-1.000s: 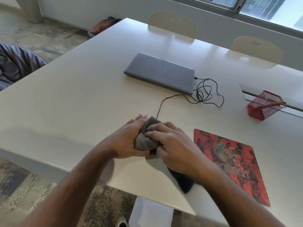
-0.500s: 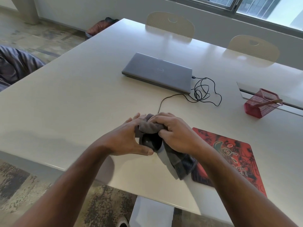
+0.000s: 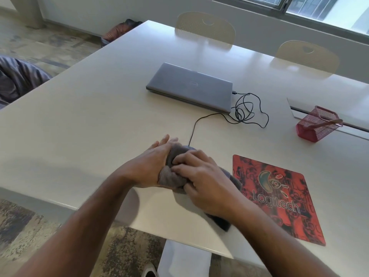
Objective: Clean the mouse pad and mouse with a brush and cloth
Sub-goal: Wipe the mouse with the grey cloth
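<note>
A grey cloth [image 3: 171, 176] is bunched over the wired mouse, of which only a dark sliver [image 3: 189, 147] shows at the far end where the cable leaves. My left hand [image 3: 152, 166] cups the bundle from the left side. My right hand [image 3: 201, 180] presses the cloth down onto the mouse from above and the right. A loose tail of cloth [image 3: 221, 222] trails under my right wrist. The red Logitech mouse pad [image 3: 279, 196] lies flat to the right, and the cloth's edge overlaps its left border. A brush handle [image 3: 330, 121] sticks out of the red mesh holder.
A shut grey laptop [image 3: 189, 86] lies beyond my hands, with the mouse cable [image 3: 245, 110] coiled at its right corner. A red mesh holder [image 3: 317, 124] lies tipped at the right, by a slot in the table [image 3: 79, 126]. Two chairs [image 3: 205, 27] stand at the far edge.
My right hand slid back toward me over the mouse with the cloth, covering the dark body that showed half a second ago. My left hand stayed cupped at the side.
</note>
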### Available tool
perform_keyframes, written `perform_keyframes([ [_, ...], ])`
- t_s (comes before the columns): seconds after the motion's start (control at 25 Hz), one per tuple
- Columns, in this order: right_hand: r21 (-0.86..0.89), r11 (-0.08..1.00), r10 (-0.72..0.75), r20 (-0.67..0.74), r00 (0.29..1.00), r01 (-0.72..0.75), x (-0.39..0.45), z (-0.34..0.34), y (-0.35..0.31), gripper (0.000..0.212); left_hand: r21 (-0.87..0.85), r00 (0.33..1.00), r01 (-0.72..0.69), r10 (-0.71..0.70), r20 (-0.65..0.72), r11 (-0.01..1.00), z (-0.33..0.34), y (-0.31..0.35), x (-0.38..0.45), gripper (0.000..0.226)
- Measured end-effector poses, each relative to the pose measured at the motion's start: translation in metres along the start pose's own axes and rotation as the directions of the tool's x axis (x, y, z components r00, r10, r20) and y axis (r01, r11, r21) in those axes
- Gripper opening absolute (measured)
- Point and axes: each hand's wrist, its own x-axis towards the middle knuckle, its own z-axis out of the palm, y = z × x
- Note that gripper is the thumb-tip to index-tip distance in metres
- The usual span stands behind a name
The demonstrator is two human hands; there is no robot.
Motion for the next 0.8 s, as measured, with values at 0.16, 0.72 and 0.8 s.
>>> perform_keyframes([
  [0.16, 0.105, 0.994, 0.038, -0.154, 0.987, -0.022, -0.027, 0.009, 0.005, 0.038, 0.067, 0.999, 0.037, -0.035, -0.024, 0.997, 0.003, 0.003, 0.001, 0.116],
  [0.72, 0.102, 0.952, 0.300, -0.100, 0.949, -0.290, 0.008, 0.002, -0.002, 0.049, 0.003, 0.999, 0.019, -0.019, -0.048, 1.000, 0.003, 0.007, -0.004, 0.115],
  [0.8, -0.008, 0.984, 0.174, -0.089, 0.981, -0.175, -0.007, 0.009, -0.008, 0.056, 0.028, 1.000, -0.001, 0.002, -0.030, 1.000, 0.003, 0.002, -0.003, 0.121],
])
